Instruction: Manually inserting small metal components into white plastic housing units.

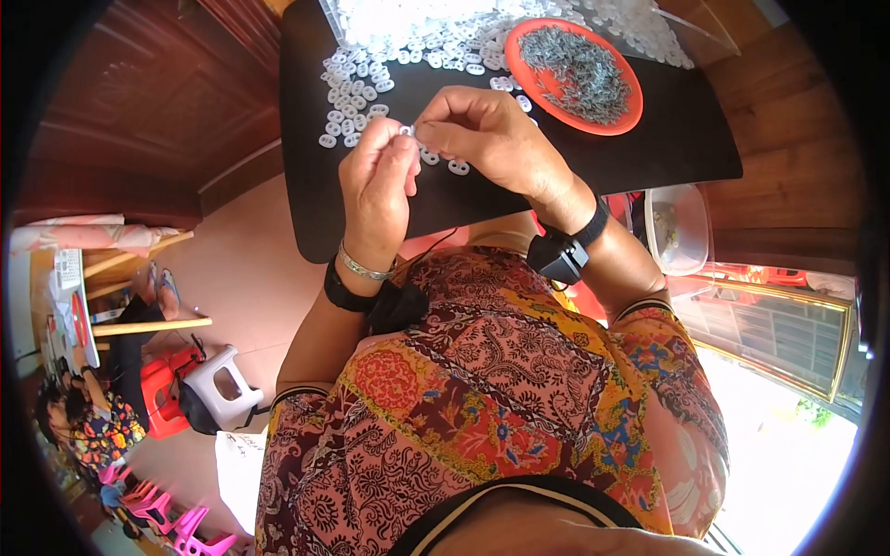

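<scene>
Over the near part of the black table [663, 153], my two hands meet at the fingertips. A small white plastic piece with holes [406, 132] is pinched between the thumb and finger of my left hand [378, 181]. Touching that piece from the right, my right hand [496, 139] is closed in a pinch; whatever sits between its fingertips is too small to make out. Many like white oval pieces [348, 102] lie loose beyond my hands. To the right stands an orange-red plate [630, 119] heaped with small grey metal parts [579, 74].
A bright pile of white pieces [408, 18] fills the table's far side. A clear plastic tub [681, 232] stands right of the table. At left, another person [102, 426] sits near a red stool [165, 394] and a white stool [222, 389]. Pink stools [190, 533] stand lower left.
</scene>
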{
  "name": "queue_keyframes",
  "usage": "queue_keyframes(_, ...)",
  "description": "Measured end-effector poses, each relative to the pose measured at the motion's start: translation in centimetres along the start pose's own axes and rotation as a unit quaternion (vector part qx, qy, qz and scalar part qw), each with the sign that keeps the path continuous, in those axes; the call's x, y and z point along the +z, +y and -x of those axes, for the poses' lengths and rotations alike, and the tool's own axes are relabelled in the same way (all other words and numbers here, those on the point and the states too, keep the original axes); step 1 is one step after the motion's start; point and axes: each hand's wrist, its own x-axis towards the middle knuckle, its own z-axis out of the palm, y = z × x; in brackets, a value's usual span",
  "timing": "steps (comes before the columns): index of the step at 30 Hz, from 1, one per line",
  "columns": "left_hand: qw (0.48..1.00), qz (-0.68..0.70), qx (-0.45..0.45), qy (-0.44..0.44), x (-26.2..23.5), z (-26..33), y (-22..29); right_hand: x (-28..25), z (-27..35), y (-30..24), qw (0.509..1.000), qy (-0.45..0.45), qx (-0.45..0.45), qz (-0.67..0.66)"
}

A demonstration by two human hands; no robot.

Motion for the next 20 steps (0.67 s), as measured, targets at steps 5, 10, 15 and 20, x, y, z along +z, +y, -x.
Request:
queue_keyframes(5,0.993,-0.107,0.045,0.011,-0.5,0.9,-0.1,0.1,0.1,-0.8,0.994,-0.041,-0.023,0.101)
queue_keyframes(10,0.994,-0.091,0.047,0.033,-2.2,1.7,0.1,-0.5,-3.0,-1.6,0.972,-0.108,-0.09,0.187)
queue_keyframes(15,0.997,-0.018,-0.031,0.064,-3.6,2.2,0.1,-0.3,-11.8,-0.5,0.844,-0.057,-0.174,0.503)
queue_keyframes(20,0.993,0.018,-0.101,0.054,-4.6,2.6,0.1,0.3,-16.9,2.6,0.756,-0.109,-0.163,0.625)
